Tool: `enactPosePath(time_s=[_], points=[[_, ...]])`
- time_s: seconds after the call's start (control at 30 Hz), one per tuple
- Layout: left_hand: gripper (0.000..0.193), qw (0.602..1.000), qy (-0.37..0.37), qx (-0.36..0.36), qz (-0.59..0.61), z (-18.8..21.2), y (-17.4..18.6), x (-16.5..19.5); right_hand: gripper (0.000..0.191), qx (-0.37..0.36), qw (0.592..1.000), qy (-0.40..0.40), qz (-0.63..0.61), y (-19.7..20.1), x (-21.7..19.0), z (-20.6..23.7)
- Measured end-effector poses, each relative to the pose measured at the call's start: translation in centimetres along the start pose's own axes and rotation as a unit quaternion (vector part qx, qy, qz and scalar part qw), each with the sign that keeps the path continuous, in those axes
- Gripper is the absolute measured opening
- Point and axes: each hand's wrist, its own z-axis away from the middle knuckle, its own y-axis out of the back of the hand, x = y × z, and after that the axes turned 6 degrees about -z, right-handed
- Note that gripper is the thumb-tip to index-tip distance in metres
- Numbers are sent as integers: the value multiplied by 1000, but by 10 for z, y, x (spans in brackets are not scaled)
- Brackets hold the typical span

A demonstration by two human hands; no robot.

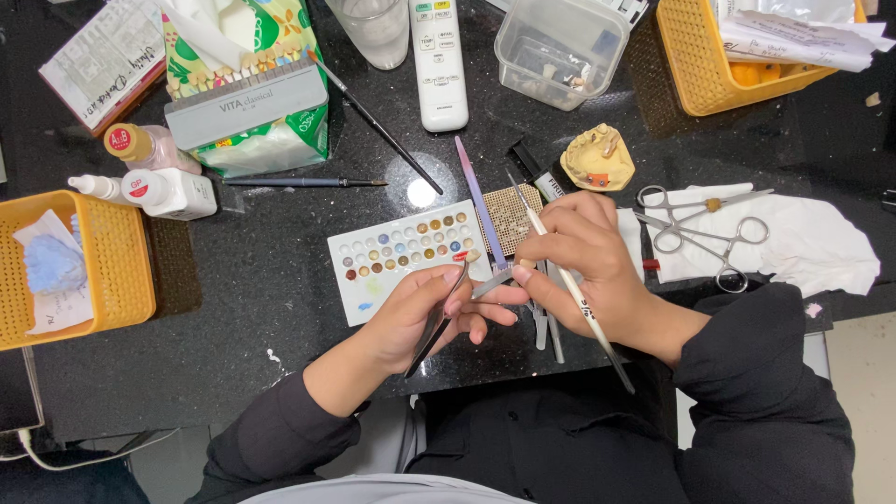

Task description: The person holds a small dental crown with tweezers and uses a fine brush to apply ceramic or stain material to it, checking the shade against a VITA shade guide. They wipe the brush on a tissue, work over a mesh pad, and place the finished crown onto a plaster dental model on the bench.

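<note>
Left hand (425, 313) closed around a pair of dark tweezers (437, 322), tips pointing up toward a tiny pale piece (473, 256) pinched at the very end, just over the lower right corner of the white palette (373, 280) with its rows of coloured wells. Right hand (583, 257) closed too, gripping a thin white-handled brush (579, 299) like a pen, bristle end up near the gold mesh tray (511, 217), handle running down past the wrist and off the table (243, 271) edge. Fingertips of both hands nearly touching above a few loose instruments lying on the table.

Risks, judged from this pose alone:
- Tiny piece held only at the tweezer tips; a slight easing or over-squeeze likely to flick it away, and on black speckled stone hard to find again.
- Piece hovering right over the palette; a dip of the left hand enough to land it in a wet well or smear colours together.
- Brush and tweezers working close together; a nudge from the right hand liable to knock the piece loose.
- Long brush handle overhanging the dark sleeve; a snag there apt to jerk the tip.
- Purple-handled tool (481, 201) and loose instruments under the hands easy to sweep off the near edge.
- Yellow dental cast (597, 159) and forceps (705, 233) on the white cloth near the right wrist; an outward elbow move likely to drag them.
</note>
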Motion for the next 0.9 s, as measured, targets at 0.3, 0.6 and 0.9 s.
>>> enactPosePath(time_s=[0.3, 0.6, 0.9], points=[[48, 995, 13, -31, 99, -2, 3, -3, 15, -84, 992, 42, 88, 12, 0, -11], [47, 978, 74, -71, 183, 1, 4, -3, 16, -162, 986, 42, 10, 19, 4, -15], [46, 977, 51, -77, 191, -2, -3, -5, 20, -163, 984, 46, 51, 17, 4, -16]])
